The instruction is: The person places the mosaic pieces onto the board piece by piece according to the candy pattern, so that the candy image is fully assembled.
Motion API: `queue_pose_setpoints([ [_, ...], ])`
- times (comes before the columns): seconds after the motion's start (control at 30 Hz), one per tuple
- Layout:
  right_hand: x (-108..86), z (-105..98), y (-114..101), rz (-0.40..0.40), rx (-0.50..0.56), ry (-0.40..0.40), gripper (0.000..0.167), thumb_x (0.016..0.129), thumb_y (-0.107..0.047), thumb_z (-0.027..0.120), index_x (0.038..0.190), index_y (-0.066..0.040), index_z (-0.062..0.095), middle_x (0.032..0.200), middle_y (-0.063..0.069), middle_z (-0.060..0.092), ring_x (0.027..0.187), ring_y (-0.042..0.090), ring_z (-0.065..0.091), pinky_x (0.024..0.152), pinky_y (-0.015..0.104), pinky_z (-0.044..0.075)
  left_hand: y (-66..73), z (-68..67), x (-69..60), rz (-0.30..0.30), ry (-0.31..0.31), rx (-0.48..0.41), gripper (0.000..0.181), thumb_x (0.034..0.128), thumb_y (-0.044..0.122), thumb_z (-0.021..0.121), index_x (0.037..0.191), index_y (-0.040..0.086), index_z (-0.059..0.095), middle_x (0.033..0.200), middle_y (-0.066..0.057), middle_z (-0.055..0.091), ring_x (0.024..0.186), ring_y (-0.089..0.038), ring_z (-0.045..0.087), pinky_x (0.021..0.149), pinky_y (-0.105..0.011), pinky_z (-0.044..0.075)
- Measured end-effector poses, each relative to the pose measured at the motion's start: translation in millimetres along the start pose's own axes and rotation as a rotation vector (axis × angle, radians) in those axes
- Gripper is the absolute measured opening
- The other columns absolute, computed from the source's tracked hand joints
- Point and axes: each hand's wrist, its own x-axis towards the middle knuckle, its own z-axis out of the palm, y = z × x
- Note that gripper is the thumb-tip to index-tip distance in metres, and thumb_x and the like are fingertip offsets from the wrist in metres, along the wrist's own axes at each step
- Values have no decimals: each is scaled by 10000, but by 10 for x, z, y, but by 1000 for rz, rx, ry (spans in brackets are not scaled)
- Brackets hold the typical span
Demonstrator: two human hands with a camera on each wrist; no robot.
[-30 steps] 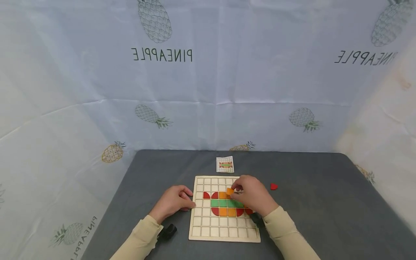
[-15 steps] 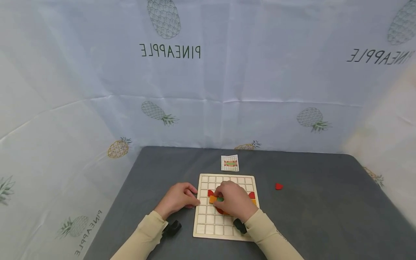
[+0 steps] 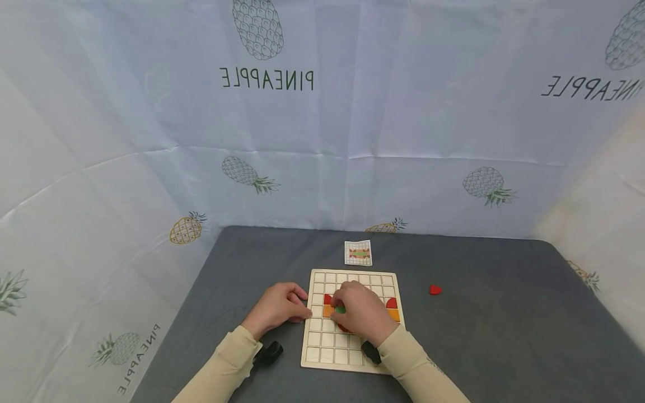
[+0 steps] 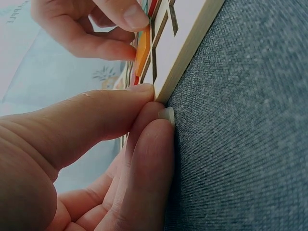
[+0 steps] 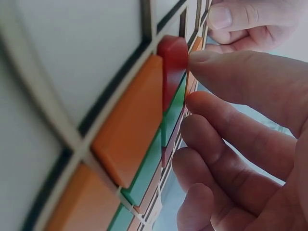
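A wooden grid board (image 3: 319, 354) lies on the dark table with coloured tiles in its cells. My left hand (image 3: 276, 308) pinches the board's left edge, thumb on top and fingertips against the side, as the left wrist view shows. Over the pattern, my right hand (image 3: 364, 311) has its thumb and index finger at an orange square tile (image 3: 327, 311), which sits at the left end of the green row. That orange tile (image 4: 142, 52) shows between the fingertips in the left wrist view. A red tile (image 3: 327, 299) lies just above it. My right hand hides most of the middle tiles.
A small printed pattern card (image 3: 358, 253) lies behind the board. One loose red tile (image 3: 435, 290) rests on the table to the right. Green tiles (image 5: 144, 173) and another orange tile (image 5: 134, 125) fill neighbouring cells. A pineapple-print cloth (image 3: 403, 123) hangs behind the table.
My right hand has moved left across the board with the orange tile and lowered it into the left-end cell. My left hand stays at the board's edge. The head view has shifted slightly.
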Motion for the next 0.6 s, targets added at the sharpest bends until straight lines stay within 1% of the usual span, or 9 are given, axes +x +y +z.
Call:
queue_pose_setpoints([
  [0.2,1,-19,-2,3,4,3,87,865,-192,876,911,-157,811,823,-52,649,764,90,509,645,248,506,37,-3,23,4,2,16,347,822,95,913,1092,4,715,806,-75,726,690,-178,730,687,-349,677],
  [0.4,-15,-78,23,5,23,38,89,868,-203,877,870,-179,792,798,-85,621,750,72,509,632,241,497,32,-25,11,6,0,17,357,814,90,915,1094,3,712,811,-86,720,688,-182,722,689,-356,674],
  [0.5,-51,-156,104,31,55,51,86,885,-209,879,878,-185,796,805,-94,624,751,69,521,655,253,511,2,-26,-5,-5,-3,14,366,810,95,921,1100,9,714,821,-86,719,693,-177,720,696,-356,676],
  [0.6,-106,-276,262,86,93,58,72,906,-185,876,938,-167,815,847,-80,653,787,86,552,719,296,547,-21,-24,-7,0,-9,9,372,813,100,920,1108,7,715,831,-88,717,699,-173,720,701,-356,679],
])
